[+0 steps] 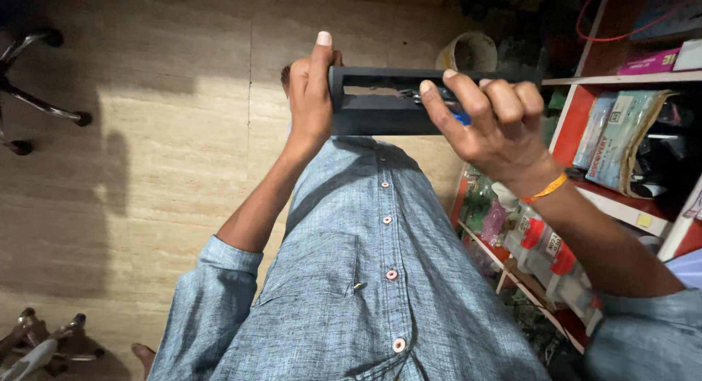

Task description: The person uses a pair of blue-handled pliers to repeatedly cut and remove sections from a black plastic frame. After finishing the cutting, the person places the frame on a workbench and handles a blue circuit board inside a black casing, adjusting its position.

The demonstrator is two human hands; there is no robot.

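Beside red shelf (578, 110), hands grip black frame (387, 103).

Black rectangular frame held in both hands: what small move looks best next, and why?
Probably steady the black frame with the left hand while the right hand works the blue-tipped tool into its open slot, since the fingers already press there.

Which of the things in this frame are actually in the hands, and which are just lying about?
In hand:
- dark rectangular frame, gripped at its end by the left hand
- right hand, fingers over the frame's other side

Lying about:
- red shelves with packets
- bucket
- chair base
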